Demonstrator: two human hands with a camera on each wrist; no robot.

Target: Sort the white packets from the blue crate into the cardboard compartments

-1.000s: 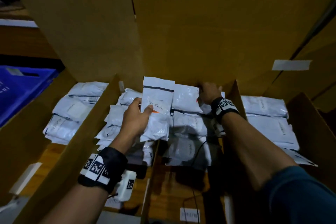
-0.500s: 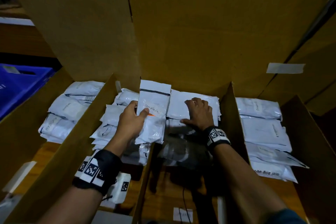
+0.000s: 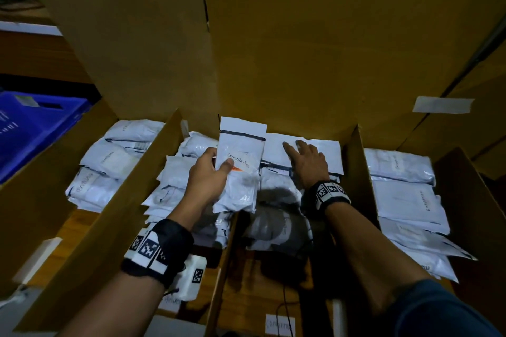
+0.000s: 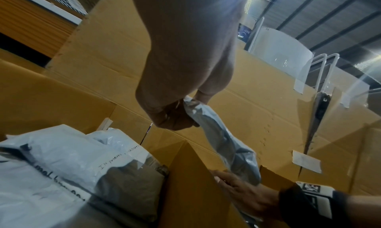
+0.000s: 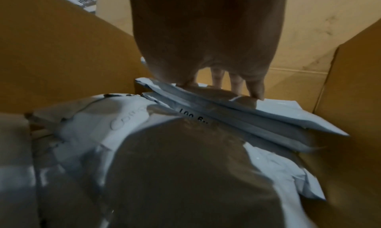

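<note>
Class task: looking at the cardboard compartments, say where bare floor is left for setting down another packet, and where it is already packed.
Bare brown floor shows at the near end of the middle compartment, between the cardboard divider and the right forearm. A smaller strip lies in front of the left pile. Crowded: the far ends, where the right hand presses stacked packets, and the full right compartment.

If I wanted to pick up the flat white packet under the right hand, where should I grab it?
Probably its near edge, from the front and above. The top packet lies flat on the stack, its edge sticking out, while the cardboard wall blocks the back. The right hand rests open on it.
</note>
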